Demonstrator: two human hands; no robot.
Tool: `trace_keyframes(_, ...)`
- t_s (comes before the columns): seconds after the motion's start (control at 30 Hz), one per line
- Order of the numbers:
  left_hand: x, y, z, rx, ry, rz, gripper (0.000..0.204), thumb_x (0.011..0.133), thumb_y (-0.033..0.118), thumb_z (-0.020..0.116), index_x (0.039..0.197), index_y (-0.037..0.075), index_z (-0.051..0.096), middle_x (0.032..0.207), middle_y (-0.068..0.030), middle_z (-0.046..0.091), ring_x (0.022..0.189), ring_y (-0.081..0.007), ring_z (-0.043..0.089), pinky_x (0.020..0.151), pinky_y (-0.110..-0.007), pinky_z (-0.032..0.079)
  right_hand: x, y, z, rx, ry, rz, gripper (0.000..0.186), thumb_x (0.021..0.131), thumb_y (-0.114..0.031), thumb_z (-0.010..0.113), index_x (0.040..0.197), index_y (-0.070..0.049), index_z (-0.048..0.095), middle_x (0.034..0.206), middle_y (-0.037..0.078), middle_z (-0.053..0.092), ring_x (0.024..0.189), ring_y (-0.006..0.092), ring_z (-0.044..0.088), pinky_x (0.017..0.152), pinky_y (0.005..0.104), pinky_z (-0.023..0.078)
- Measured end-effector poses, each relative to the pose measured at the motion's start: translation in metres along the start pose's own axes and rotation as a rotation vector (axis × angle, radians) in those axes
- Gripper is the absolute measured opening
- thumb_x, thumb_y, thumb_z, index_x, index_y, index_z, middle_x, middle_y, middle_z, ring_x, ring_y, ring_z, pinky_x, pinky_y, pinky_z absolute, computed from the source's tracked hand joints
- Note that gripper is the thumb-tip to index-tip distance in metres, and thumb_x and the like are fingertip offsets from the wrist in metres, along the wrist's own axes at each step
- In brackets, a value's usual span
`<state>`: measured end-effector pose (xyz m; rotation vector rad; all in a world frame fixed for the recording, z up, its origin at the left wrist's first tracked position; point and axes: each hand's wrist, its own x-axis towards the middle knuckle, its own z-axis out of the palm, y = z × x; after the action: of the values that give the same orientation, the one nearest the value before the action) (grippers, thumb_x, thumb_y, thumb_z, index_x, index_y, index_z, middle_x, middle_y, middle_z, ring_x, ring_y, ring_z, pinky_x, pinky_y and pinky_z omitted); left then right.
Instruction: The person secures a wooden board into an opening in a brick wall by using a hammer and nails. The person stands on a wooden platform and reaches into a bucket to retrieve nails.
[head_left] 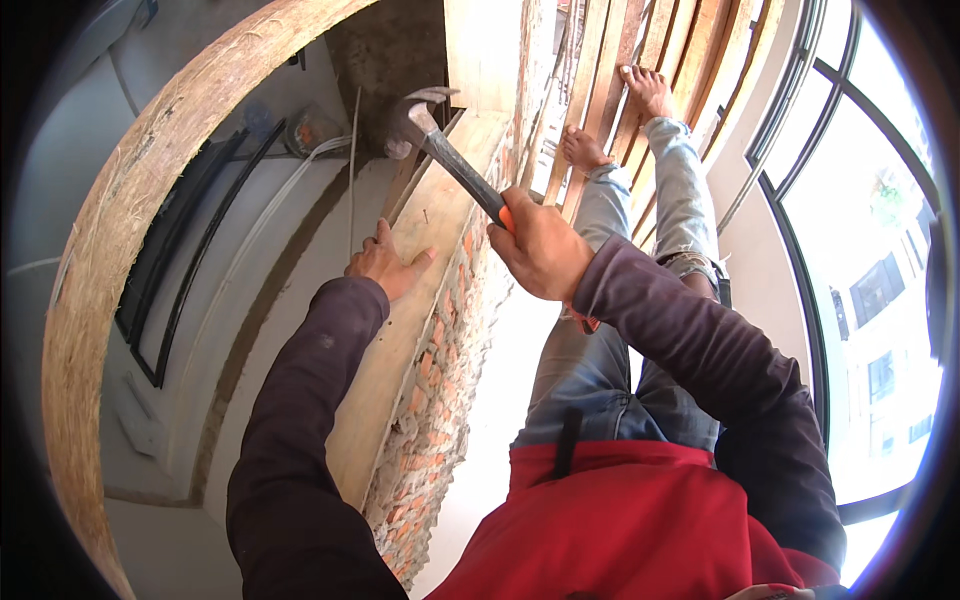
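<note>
My right hand (542,247) is closed round the handle of a claw hammer (460,165), whose metal head is raised at the upper middle, above a pale wooden board (365,420). My left hand (388,262) rests with fingers apart on that board's left edge. A small nail (426,216) sticks out of the board just above my left fingers. Beneath the board runs a rough, exposed brick wall edge (425,400).
A curved-looking timber (90,300) spans the left. Below lie a white floor or surface (250,400) and dark bars. My bare feet (645,95) rest on wooden slats (600,60) at top. A black-framed window (870,300) is at right.
</note>
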<state>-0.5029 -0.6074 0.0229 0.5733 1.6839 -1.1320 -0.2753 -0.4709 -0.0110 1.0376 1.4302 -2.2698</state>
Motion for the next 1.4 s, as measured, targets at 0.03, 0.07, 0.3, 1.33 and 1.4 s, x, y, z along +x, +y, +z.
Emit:
trace_keyframes(0.03, -0.002, 0.002, -0.001, 0.026, -0.02, 0.001, 0.109, 0.08, 0.072, 0.053, 0.15, -0.002, 0.015, 0.138, -0.0274, 0.044, 0.121, -0.0415, 0.051, 0.102, -0.045, 0.042, -0.002, 0.005, 0.004, -0.037, -0.025, 0.037, 0.027, 0.091, -0.02, 0.053, 0.098, 0.006, 0.049, 0.077, 0.031, 0.062, 0.077, 0.048, 0.062, 0.072, 0.0502, 0.049)
trace_keyframes(0.07, -0.003, 0.004, -0.003, 0.022, -0.021, 0.006, 0.109, 0.08, 0.072, 0.053, 0.15, -0.002, 0.015, 0.138, -0.0274, 0.044, 0.121, -0.0415, 0.051, 0.102, -0.045, 0.042, -0.003, 0.01, 0.007, -0.073, -0.05, 0.074, 0.027, 0.091, -0.02, 0.053, 0.098, 0.005, 0.049, 0.078, 0.031, 0.062, 0.078, 0.0479, 0.062, 0.072, 0.05, 0.049)
trace_keyframes(0.3, -0.003, 0.0, 0.0, 0.059, -0.004, 0.036, 0.106, 0.082, 0.068, 0.052, 0.15, -0.003, 0.013, 0.139, -0.0305, 0.042, 0.123, -0.0424, 0.05, 0.104, -0.044, 0.039, 0.005, -0.002, -0.007, -0.046, -0.015, 0.06, 0.024, 0.089, -0.018, 0.053, 0.095, 0.005, 0.048, 0.076, 0.031, 0.06, 0.077, 0.048, 0.061, 0.07, 0.05, 0.048)
trace_keyframes(1.33, 0.007, -0.003, 0.004, 0.038, 0.005, 0.042, 0.113, 0.077, 0.073, 0.057, 0.149, -0.005, 0.017, 0.141, -0.0301, 0.039, 0.127, -0.0411, 0.046, 0.107, -0.042, 0.038, -0.017, 0.047, 0.063, -0.023, -0.009, 0.062, 0.023, 0.089, -0.014, 0.053, 0.1, 0.005, 0.046, 0.067, 0.03, 0.058, 0.07, 0.0486, 0.061, 0.064, 0.0499, 0.048)
trace_keyframes(1.4, 0.007, -0.003, 0.006, 0.033, 0.001, 0.034, 0.113, 0.077, 0.073, 0.057, 0.149, -0.005, 0.017, 0.141, -0.0299, 0.039, 0.127, -0.041, 0.046, 0.106, -0.042, 0.038, -0.017, 0.028, 0.051, 0.009, 0.008, 0.023, 0.023, 0.089, -0.014, 0.053, 0.102, 0.005, 0.046, 0.067, 0.03, 0.057, 0.07, 0.0485, 0.061, 0.064, 0.0502, 0.048)
